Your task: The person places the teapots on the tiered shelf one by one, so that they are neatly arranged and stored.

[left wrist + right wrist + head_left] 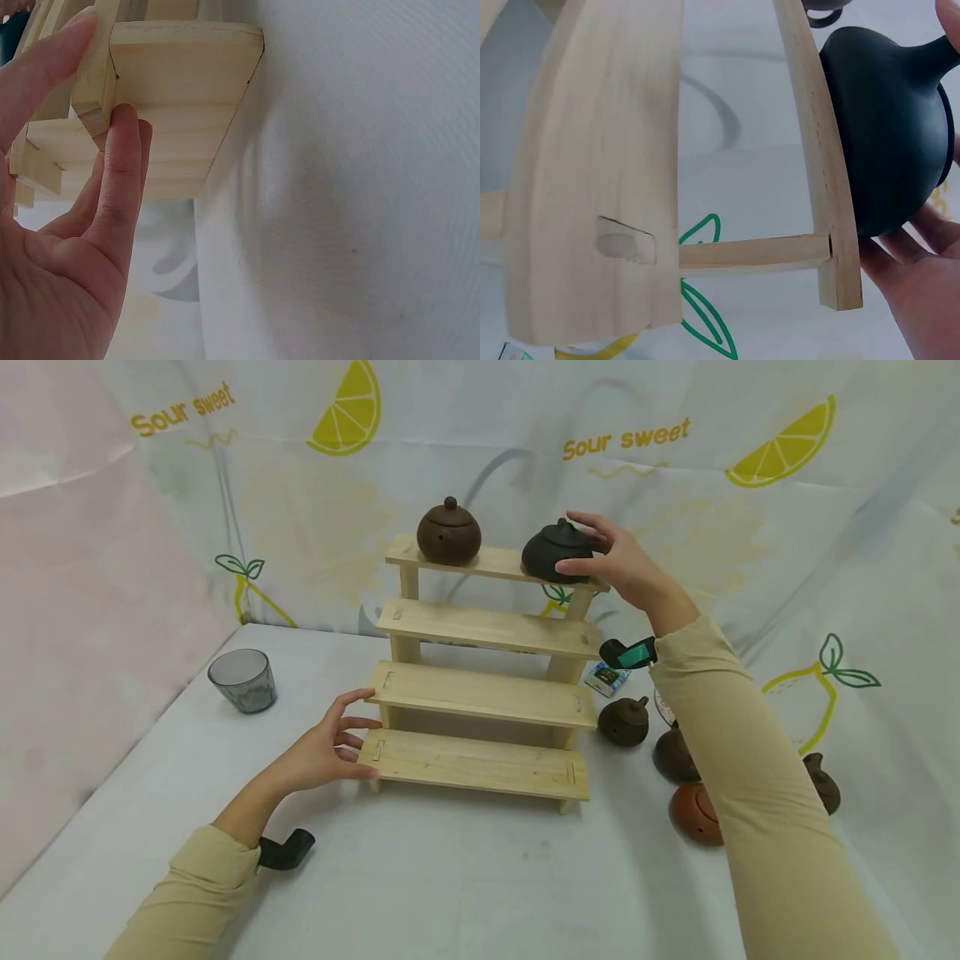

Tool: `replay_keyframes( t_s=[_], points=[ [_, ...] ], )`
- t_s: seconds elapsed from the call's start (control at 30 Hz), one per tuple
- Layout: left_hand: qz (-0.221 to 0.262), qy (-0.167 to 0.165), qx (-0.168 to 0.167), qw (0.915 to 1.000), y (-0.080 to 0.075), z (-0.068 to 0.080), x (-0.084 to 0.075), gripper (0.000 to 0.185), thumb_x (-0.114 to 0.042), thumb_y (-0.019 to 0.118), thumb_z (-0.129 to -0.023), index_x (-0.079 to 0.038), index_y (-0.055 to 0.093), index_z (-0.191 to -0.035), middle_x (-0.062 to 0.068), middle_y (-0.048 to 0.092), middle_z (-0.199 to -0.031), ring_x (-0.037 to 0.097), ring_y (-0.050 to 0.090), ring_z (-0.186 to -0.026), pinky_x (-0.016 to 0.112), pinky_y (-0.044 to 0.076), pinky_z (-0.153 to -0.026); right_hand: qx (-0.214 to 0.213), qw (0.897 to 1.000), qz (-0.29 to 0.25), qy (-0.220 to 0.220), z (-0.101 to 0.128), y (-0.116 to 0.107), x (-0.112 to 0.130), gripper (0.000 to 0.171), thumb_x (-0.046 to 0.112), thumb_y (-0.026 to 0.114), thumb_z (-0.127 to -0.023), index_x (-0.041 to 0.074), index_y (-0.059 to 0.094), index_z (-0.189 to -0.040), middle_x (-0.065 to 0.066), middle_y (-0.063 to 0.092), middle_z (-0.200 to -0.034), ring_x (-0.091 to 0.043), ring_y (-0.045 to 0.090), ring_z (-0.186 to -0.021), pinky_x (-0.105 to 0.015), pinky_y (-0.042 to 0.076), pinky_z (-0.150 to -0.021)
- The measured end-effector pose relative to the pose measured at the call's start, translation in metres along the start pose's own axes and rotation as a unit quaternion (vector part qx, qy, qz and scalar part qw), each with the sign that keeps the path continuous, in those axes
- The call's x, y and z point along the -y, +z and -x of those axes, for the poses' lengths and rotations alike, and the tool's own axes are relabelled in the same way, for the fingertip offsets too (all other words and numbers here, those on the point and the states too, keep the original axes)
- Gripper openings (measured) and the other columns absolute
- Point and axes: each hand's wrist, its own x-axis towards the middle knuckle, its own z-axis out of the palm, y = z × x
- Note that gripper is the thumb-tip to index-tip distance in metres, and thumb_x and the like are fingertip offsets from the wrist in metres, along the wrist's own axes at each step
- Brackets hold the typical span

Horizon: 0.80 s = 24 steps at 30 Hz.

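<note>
A four-step wooden display stand [480,760] stands on the white table. My right hand [618,560] holds a black teapot [551,556] at the right end of the top step, thumb and fingers spread round its side. In the right wrist view the teapot's dark body [889,135] sits against the step's board, with fingers under its far side. A round brown teapot [448,537] with a knobbed lid rests on the left of that same step. At the stand's lower left end, my left hand [318,756] grips the board's end between thumb and fingers.
A grey see-through glass [243,681] stands at the left. Right of the stand are a small blue-and-white box [606,678], a brown teapot [624,722], an orange-brown one [696,814] and more dark pots, partly behind my right sleeve. A lemon-print cloth [480,410] hangs behind.
</note>
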Motion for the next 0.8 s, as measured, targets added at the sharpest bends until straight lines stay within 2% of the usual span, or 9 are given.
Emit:
replay_keyframes(
  t_s=[0.27, 0.43, 0.57, 0.8],
  points=[
    [0.001, 0.001, -0.004, 1.0, 0.0, 0.0, -0.001, 0.106, -0.003, 0.082, -0.068, -0.026, 0.013, -0.146, 0.026, 0.045, -0.131, 0.029, 0.057, -0.096, 0.029, 0.051, -0.073, -0.022, 0.999, -0.012, -0.045, 0.02, -0.002, -0.008, 0.075, 0.002, 0.068, -0.082, 0.019, 0.033, -0.145, -0.01, 0.028, -0.147, -0.021, 0.027, -0.133, -0.044, 0.027, -0.104],
    [0.0, 0.003, -0.005, 1.0, 0.0, 0.001, -0.001, 0.106, -0.004, 0.082, -0.068, -0.025, 0.013, -0.146, 0.026, 0.045, -0.131, 0.029, 0.057, -0.096, 0.028, 0.05, -0.074, -0.049, 0.996, -0.03, -0.067, 0.033, -0.003, -0.017, 0.073, -0.003, 0.068, -0.081, 0.015, 0.035, -0.144, -0.013, 0.027, -0.148, -0.026, 0.026, -0.134, -0.041, 0.026, -0.106],
    [-0.005, 0.003, -0.005, 1.0, 0.0, 0.001, -0.001, 0.106, -0.005, 0.082, -0.068, -0.026, 0.013, -0.146, 0.025, 0.046, -0.131, 0.029, 0.056, -0.097, 0.028, 0.05, -0.074, -0.069, 0.993, -0.042, -0.081, 0.044, -0.003, -0.025, 0.07, -0.007, 0.067, -0.08, 0.011, 0.038, -0.141, -0.011, 0.031, -0.146, -0.024, 0.029, -0.133, -0.038, 0.027, -0.106],
    [-0.001, 0.006, -0.002, 1.0, 0.001, 0.0, 0.0, 0.105, -0.004, 0.082, -0.069, -0.025, 0.013, -0.146, 0.026, 0.045, -0.131, 0.029, 0.056, -0.096, 0.028, 0.05, -0.074, -0.085, 0.991, -0.056, -0.09, 0.063, -0.004, -0.038, 0.069, -0.006, 0.069, -0.079, 0.01, 0.039, -0.14, -0.01, 0.032, -0.146, -0.025, 0.028, -0.133, -0.041, 0.027, -0.105]
  ],
)
